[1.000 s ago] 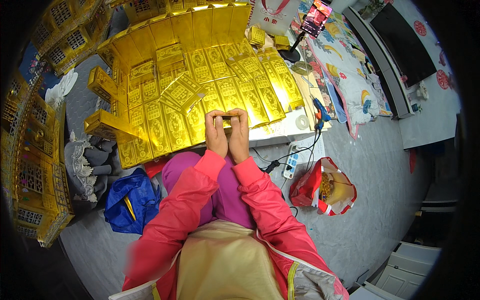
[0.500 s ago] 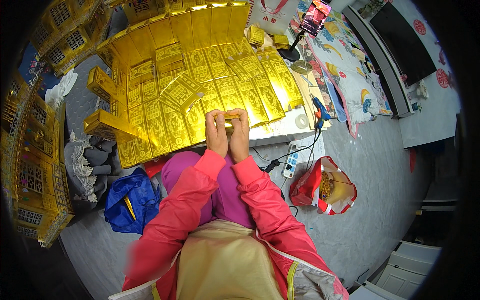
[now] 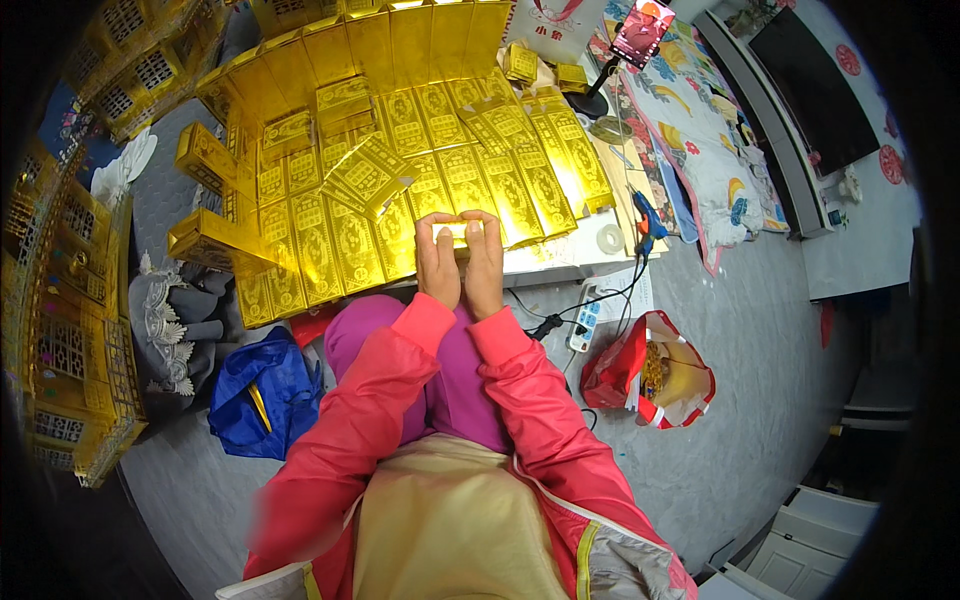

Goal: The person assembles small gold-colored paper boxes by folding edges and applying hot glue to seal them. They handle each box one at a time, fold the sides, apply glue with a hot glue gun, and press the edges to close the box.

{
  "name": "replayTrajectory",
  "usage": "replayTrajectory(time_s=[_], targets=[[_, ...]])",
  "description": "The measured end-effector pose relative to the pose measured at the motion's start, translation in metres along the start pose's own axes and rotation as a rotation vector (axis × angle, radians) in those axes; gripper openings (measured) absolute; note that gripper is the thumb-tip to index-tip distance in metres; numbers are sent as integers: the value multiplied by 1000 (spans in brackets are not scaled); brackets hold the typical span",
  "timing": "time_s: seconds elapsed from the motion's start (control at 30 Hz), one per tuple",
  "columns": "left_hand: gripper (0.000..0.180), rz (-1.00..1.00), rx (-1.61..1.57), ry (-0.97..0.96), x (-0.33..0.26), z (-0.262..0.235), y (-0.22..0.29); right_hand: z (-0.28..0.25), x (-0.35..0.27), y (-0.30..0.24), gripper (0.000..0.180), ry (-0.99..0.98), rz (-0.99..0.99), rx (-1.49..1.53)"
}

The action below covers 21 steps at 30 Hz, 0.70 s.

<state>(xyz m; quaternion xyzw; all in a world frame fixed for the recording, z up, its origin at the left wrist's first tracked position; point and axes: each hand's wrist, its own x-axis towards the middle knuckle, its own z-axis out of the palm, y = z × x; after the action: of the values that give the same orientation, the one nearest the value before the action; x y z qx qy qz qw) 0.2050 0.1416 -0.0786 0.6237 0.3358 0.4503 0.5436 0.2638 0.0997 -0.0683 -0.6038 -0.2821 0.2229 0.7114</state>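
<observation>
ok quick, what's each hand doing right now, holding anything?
Left hand: closed on the small gold foil piece.
Right hand: closed on the same gold foil piece.

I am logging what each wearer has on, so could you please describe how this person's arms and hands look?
Both arms wear bright red-pink jacket sleeves reaching the wrists. The left hand and right hand are bare, with no gloves; rings or a watch cannot be made out.

Your left hand and right hand sit side by side, backs up, touching along the inner edges, fingers curled forward with tips pinched together at the top, both red-sleeved forearms converging up from your body, elbows bent and splayed outward.
</observation>
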Motion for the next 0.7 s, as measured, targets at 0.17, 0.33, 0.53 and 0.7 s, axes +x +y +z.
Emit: replayTrajectory(time_s=[0.17, 0.33, 0.53, 0.7], targets=[[23, -13, 23, 19, 1, 2, -1, -1, 0, -2, 28, -28, 24, 65], [23, -17, 62, 6, 2, 1, -6, 3, -1, -1, 25, 3, 50, 6], [23, -50, 0, 9, 3, 2, -10, 5, 1, 0, 18, 19, 69, -5], [26, -78, 34, 33, 5, 3, -10, 7, 3, 3, 23, 48, 14, -51]])
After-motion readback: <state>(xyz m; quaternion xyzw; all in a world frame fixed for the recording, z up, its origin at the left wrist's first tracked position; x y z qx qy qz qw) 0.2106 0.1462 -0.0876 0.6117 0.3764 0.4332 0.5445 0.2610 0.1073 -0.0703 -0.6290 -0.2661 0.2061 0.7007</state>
